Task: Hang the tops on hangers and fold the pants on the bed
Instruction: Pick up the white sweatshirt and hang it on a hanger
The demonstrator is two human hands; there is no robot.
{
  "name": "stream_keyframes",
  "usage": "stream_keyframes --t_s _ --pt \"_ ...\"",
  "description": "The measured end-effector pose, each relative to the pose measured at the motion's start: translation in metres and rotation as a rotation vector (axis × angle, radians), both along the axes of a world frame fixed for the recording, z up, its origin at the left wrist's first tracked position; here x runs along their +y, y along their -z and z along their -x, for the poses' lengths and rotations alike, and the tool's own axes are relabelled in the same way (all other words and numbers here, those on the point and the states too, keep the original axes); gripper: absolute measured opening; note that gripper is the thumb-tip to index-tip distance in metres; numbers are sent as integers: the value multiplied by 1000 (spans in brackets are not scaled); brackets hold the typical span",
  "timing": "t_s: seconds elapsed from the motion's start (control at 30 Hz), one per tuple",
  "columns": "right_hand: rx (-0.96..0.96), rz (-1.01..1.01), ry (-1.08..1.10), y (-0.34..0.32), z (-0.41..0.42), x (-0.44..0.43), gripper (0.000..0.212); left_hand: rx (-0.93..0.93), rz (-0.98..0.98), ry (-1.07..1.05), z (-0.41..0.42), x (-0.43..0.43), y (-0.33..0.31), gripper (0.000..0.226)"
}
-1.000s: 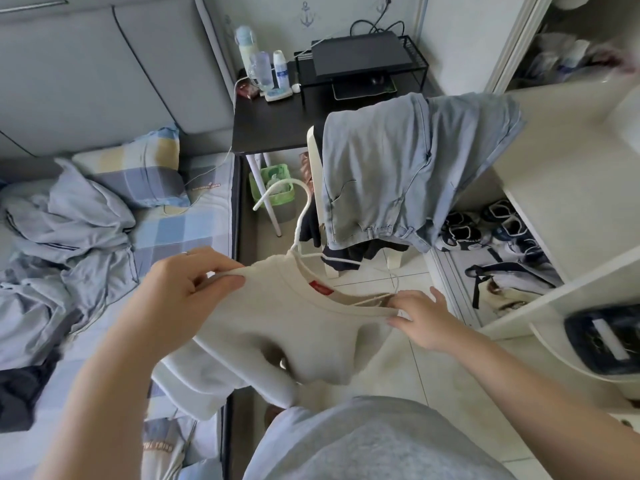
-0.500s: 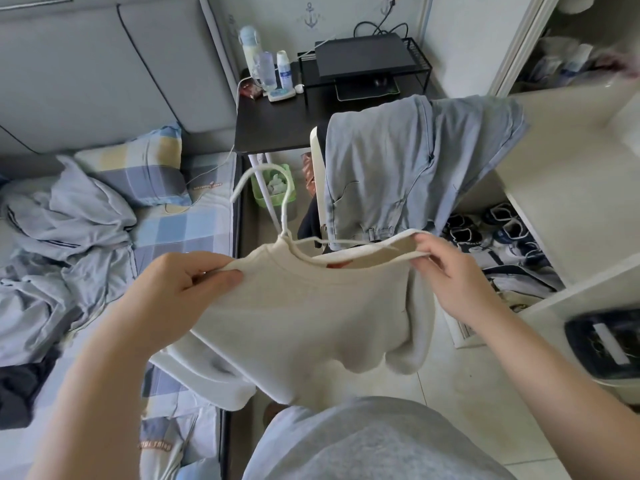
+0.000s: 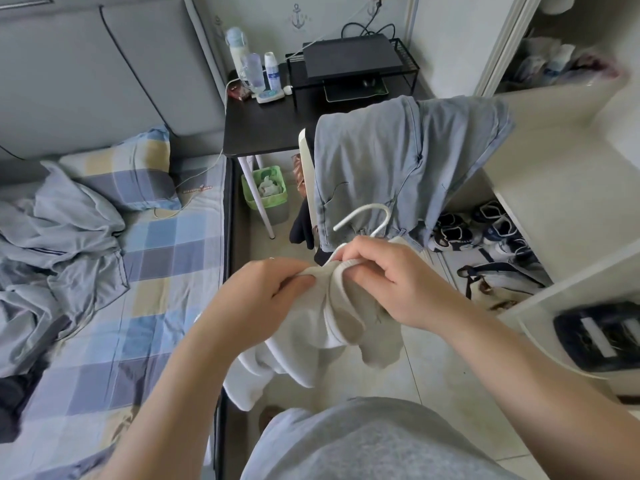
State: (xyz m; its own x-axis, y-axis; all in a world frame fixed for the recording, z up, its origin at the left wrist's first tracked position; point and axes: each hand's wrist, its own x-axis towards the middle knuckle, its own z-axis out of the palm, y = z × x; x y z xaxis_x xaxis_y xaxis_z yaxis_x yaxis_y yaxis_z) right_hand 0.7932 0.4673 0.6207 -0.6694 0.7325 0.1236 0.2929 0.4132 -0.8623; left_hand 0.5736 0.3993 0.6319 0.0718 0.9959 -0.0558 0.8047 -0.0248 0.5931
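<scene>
A cream top [image 3: 341,317] hangs bunched between my two hands above the floor beside the bed. My left hand [image 3: 263,296] grips its fabric at the collar. My right hand [image 3: 388,275] grips the collar from the other side, close to the left. A white hanger [image 3: 367,216] sticks up out of the collar, hook at the top; its arms are hidden in the cloth. Light blue jeans [image 3: 398,161] lie draped over a chair back behind. The bed [image 3: 138,306] with a checked sheet is at the left.
A crumpled grey-blue blanket [image 3: 52,258] and a pillow [image 3: 128,168] lie on the bed. A black side table [image 3: 263,133] with bottles stands behind, a green bin [image 3: 266,195] under it. White wardrobe shelves [image 3: 561,188] and shoes [image 3: 485,230] are at the right.
My hands have come together, bunching the top's collar around the hanger neck. The hanger hook has swung to the right, and the top hangs narrower and lower.
</scene>
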Motion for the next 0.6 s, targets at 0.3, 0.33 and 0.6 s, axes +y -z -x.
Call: stream_keyframes --t_s 0.3,0.33,0.6 --pt "80 47 75 2 -16 9 10 -69 -135 -187 59 -4 5 20" --pt "109 70 93 3 -19 9 11 -74 -129 -191 64 -5 6 21" --pt "376 175 181 12 -17 -1 29 -188 -124 -279 70 0 19 30"
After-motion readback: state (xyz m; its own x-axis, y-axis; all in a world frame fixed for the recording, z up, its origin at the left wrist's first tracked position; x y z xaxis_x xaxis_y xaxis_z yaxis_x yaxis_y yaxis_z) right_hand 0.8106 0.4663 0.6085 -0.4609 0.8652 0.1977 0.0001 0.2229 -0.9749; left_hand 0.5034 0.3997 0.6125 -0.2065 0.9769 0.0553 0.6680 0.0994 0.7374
